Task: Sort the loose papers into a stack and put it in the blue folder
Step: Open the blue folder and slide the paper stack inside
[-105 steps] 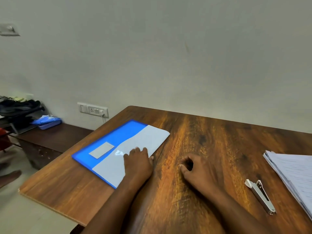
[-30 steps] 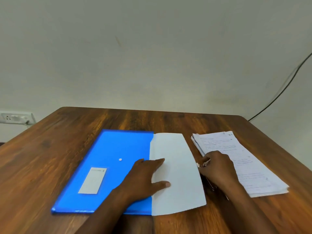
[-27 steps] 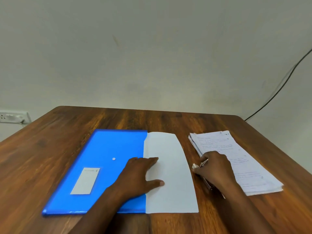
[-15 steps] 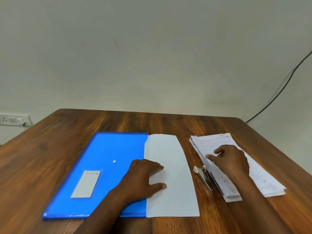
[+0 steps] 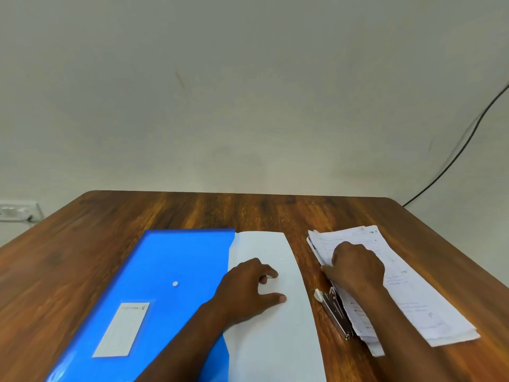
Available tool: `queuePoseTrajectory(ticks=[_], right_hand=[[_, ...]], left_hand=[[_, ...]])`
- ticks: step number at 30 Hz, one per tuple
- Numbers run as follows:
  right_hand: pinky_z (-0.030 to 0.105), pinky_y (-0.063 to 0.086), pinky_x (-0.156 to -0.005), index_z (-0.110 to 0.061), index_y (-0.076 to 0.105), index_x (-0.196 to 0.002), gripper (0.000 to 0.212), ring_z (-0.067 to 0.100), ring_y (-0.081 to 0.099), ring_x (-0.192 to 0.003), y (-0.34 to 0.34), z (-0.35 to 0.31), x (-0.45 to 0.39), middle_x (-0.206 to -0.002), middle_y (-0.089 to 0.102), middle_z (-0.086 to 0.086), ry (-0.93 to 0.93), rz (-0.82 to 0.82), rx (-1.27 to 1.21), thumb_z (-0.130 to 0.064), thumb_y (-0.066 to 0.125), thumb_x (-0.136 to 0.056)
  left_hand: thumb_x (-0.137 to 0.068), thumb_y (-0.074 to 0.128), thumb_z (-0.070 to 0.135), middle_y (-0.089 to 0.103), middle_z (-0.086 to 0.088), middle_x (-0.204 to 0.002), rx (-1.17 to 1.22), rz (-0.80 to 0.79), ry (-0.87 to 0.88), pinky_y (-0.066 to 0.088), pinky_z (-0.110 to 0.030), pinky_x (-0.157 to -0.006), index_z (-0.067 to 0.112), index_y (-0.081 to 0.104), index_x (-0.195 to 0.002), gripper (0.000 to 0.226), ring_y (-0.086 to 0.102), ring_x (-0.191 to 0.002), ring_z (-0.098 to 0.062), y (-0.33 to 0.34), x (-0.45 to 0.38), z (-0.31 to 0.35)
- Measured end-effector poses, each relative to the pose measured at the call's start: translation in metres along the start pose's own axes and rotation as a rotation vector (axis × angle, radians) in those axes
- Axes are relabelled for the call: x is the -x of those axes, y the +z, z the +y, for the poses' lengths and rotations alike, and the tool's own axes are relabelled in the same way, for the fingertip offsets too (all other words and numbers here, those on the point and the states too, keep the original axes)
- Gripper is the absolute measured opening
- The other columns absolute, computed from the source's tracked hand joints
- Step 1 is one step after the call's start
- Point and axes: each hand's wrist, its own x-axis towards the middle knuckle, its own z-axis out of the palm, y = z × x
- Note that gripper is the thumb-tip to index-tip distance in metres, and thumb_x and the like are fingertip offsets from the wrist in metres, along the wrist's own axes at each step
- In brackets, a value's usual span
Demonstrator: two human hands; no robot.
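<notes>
The blue folder (image 5: 154, 274) lies flat on the wooden table (image 5: 248, 210), with its white flap (image 5: 275, 334) folded out to the right. My left hand (image 5: 250, 288) rests on the flap near its seam, fingers loosely bent, holding nothing. A pile of printed papers (image 5: 407, 288) lies unevenly on the right of the table. My right hand (image 5: 355, 264) lies on top of that pile near its left edge, fingers bent down over the sheets; whether it grips any sheet is hidden.
A metal stapler (image 5: 334, 312) lies between the flap and the paper pile, touching the pile's left edge. A black cable (image 5: 465, 142) runs down the wall at the right. A wall socket (image 5: 19, 212) sits at the far left.
My right hand has left the stapler and moved onto the paper pile, then slid a little further up it. My left hand has stayed on the flap.
</notes>
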Motion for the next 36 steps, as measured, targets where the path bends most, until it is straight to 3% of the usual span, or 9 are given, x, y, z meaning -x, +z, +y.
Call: queuePoseTrajectory(ticks=[5, 14, 17, 20, 23, 27, 30, 32, 36], right_hand=[[0.018, 0.040, -0.057, -0.030, 0.065, -0.086, 0.025, 0.010, 0.056, -0.057, 0.005, -0.002, 0.009, -0.073, 0.060, -0.012, -0.019, 0.034, -0.010, -0.053, 0.075, -0.088], [0.020, 0.047, -0.060, -0.028, 0.075, -0.087, 0.022, 0.009, 0.058, -0.059, 0.003, 0.008, 0.010, -0.078, 0.070, -0.010, 0.017, 0.045, -0.144, -0.050, 0.075, -0.091], [0.022, 0.043, -0.061, -0.029, 0.073, -0.078, 0.033, 0.008, 0.060, -0.062, 0.002, 0.014, 0.004, -0.077, 0.070, -0.012, 0.014, -0.020, -0.239, -0.060, 0.075, -0.086], [0.027, 0.049, -0.068, -0.024, 0.074, -0.074, 0.032, 0.009, 0.065, -0.072, -0.004, 0.030, -0.016, -0.079, 0.072, -0.010, 0.063, -0.107, -0.389, -0.054, 0.081, -0.084], [0.034, 0.056, -0.080, -0.023, 0.077, -0.087, 0.029, 0.017, 0.071, -0.090, -0.008, 0.057, -0.038, -0.100, 0.077, -0.003, 0.134, -0.065, -0.371, -0.050, 0.086, -0.081], [0.038, 0.052, -0.086, -0.022, 0.070, -0.122, 0.065, 0.028, 0.069, -0.113, -0.006, 0.087, -0.054, -0.132, 0.071, 0.005, 0.212, -0.018, -0.281, -0.065, 0.083, -0.075], [0.046, 0.052, -0.096, -0.021, 0.065, -0.133, 0.084, 0.032, 0.065, -0.121, 0.004, 0.101, -0.059, -0.139, 0.067, 0.007, 0.239, -0.025, -0.275, -0.074, 0.082, -0.069], [0.048, 0.050, -0.100, -0.023, 0.063, -0.134, 0.092, 0.032, 0.064, -0.124, 0.013, 0.105, -0.061, -0.140, 0.066, 0.006, 0.240, -0.023, -0.275, -0.079, 0.080, -0.064], [0.048, 0.044, -0.104, -0.027, 0.064, -0.133, 0.091, 0.030, 0.061, -0.126, 0.022, 0.110, -0.066, -0.140, 0.065, 0.004, 0.244, -0.020, -0.299, -0.083, 0.078, -0.063]], left_hand=[[-0.081, 0.068, 0.076, 0.060, 0.024, -0.104, 0.020, 0.077, 0.042, 0.053, -0.018, -0.082, 0.044, 0.066, -0.123, 0.052, 0.057, -0.096, 0.002, 0.008, 0.003, -0.008], [-0.082, 0.078, 0.064, 0.065, 0.022, -0.095, 0.143, 0.111, -0.007, 0.052, -0.018, -0.076, 0.043, 0.071, -0.110, 0.036, 0.060, -0.091, -0.003, 0.005, 0.004, -0.008], [-0.083, 0.077, 0.064, 0.065, 0.022, -0.096, 0.132, 0.090, -0.025, 0.054, -0.021, -0.077, 0.043, 0.071, -0.114, 0.038, 0.060, -0.090, -0.003, 0.004, 0.003, -0.005], [-0.084, 0.079, 0.059, 0.068, 0.021, -0.097, 0.186, 0.064, -0.036, 0.058, -0.025, -0.078, 0.041, 0.071, -0.118, 0.040, 0.064, -0.089, -0.004, 0.003, -0.004, 0.006], [-0.083, 0.083, 0.053, 0.069, 0.018, -0.100, 0.264, 0.040, -0.035, 0.058, -0.023, -0.078, 0.034, 0.070, -0.125, 0.048, 0.067, -0.088, -0.006, 0.006, -0.019, 0.022], [-0.083, 0.084, 0.049, 0.068, 0.012, -0.108, 0.350, 0.028, -0.089, 0.056, -0.019, -0.079, 0.029, 0.065, -0.129, 0.053, 0.067, -0.093, -0.009, 0.019, -0.045, 0.050], [-0.087, 0.082, 0.046, 0.068, 0.013, -0.097, 0.418, 0.051, -0.149, 0.050, -0.016, -0.073, 0.029, 0.066, -0.113, 0.035, 0.067, -0.087, -0.009, 0.035, -0.068, 0.068], [-0.088, 0.081, 0.049, 0.068, 0.013, -0.088, 0.411, 0.102, -0.199, 0.057, -0.021, -0.075, 0.034, 0.064, -0.095, 0.024, 0.067, -0.080, -0.009, 0.044, -0.083, 0.072], [-0.085, 0.077, 0.060, 0.076, 0.013, -0.089, 0.287, 0.138, -0.263, 0.064, -0.035, -0.081, 0.029, 0.076, -0.103, 0.035, 0.073, -0.078, -0.011, 0.060, -0.114, 0.074]])
